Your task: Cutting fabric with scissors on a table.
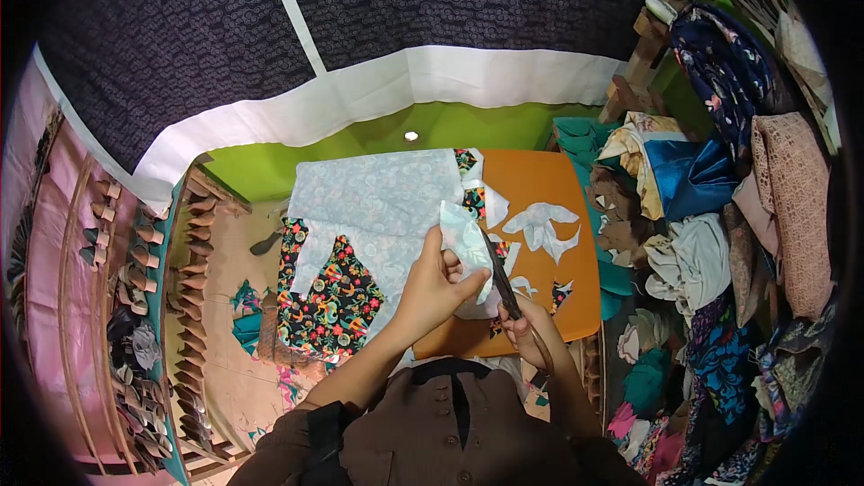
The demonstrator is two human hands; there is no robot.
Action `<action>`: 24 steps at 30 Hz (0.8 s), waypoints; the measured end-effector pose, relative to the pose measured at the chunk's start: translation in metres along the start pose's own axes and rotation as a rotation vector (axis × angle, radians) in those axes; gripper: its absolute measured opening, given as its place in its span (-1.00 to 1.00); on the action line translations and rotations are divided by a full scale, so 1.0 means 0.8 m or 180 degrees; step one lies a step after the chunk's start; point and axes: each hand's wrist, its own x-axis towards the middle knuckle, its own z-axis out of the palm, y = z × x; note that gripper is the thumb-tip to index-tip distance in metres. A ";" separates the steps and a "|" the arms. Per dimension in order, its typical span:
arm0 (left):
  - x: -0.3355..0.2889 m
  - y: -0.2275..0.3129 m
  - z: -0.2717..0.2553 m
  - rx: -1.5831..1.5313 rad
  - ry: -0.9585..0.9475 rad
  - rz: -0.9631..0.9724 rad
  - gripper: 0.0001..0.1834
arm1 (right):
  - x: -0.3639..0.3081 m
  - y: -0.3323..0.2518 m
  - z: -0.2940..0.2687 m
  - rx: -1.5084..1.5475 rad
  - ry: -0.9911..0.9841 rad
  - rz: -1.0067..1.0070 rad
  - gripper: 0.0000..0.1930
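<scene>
My left hand (pixel 434 283) pinches a small pale piece of fabric (pixel 463 236) between thumb and fingers, raised over the table. My right hand (pixel 533 326) grips a pair of dark scissors (pixel 502 272), their blades pointing away from me along the right edge of that piece. Below lies a large floral fabric (pixel 346 295), partly turned so its pale underside shows and its black, colourful print appears at the left and front. White offcuts (pixel 544 227) and small printed scraps (pixel 562 293) lie to the right of the scissors.
The work surface is an orange table (pixel 531 175). Racks of shoe-like forms (pixel 193 297) stand at the left. Heaped cloths and cut pieces (pixel 688 256) crowd the right side. A dark curtain (pixel 468 0) with a white border hangs beyond the table; scraps (pixel 247 319) lie on the floor.
</scene>
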 end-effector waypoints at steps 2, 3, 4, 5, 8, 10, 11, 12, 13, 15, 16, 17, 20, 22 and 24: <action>0.001 0.001 -0.002 0.0192 -0.0041 -0.0096 -0.49 | 0.001 0.003 -0.002 -0.0037 -0.0031 -0.0082 -0.28; 0.002 -0.002 -0.003 0.0013 -0.0117 -0.0032 -0.49 | 0.001 0.006 -0.002 -0.0078 -0.0023 -0.0106 -0.29; 0.003 -0.005 -0.003 -0.0166 -0.0193 0.0031 -0.50 | 0.002 0.007 -0.003 -0.0118 -0.0014 -0.0130 -0.30; 0.002 -0.007 -0.003 -0.0168 -0.0182 0.0035 -0.50 | 0.002 0.007 -0.002 -0.0122 -0.0025 -0.0133 -0.30; 0.003 -0.015 0.004 -0.0613 -0.0019 0.0316 -0.55 | 0.002 0.006 -0.002 -0.0280 0.0050 -0.0227 -0.32; 0.005 -0.022 0.005 -0.0479 0.0288 0.0294 -0.60 | 0.002 0.004 -0.001 -0.0473 0.0134 -0.0268 -0.32; 0.005 -0.022 0.005 -0.0475 0.0296 0.0295 -0.60 | 0.002 0.005 -0.002 -0.0470 0.0125 -0.0271 -0.32; 0.004 -0.021 0.006 -0.0561 0.0388 0.0276 -0.63 | 0.003 0.007 -0.004 -0.0465 0.0090 -0.0285 -0.35; 0.003 -0.020 0.006 -0.0646 0.0482 0.0259 -0.65 | 0.004 0.009 -0.005 -0.0459 0.0053 -0.0300 -0.38; 0.005 -0.016 0.011 -0.0639 0.0434 0.0216 -0.65 | 0.003 0.018 -0.009 -0.0473 0.0108 -0.0330 -0.40; 0.004 -0.015 0.011 -0.0612 0.0453 0.0188 -0.64 | 0.005 0.022 -0.009 -0.0476 0.0095 -0.0383 -0.43; 0.004 -0.014 0.011 -0.0607 0.0460 0.0192 -0.64 | 0.006 0.025 -0.009 -0.0474 0.0089 -0.0389 -0.43; 0.002 -0.013 0.014 -0.0531 0.0386 0.0216 -0.61 | 0.008 0.028 -0.006 -0.0371 0.0080 -0.0538 -0.52; 0.001 -0.013 0.015 -0.0614 0.0360 0.0292 -0.54 | 0.007 0.028 -0.004 -0.0127 0.0116 -0.0315 -0.64; 0.000 -0.012 0.013 -0.0563 0.0355 0.0223 -0.51 | 0.007 0.027 -0.005 -0.0214 0.0105 -0.0352 -0.66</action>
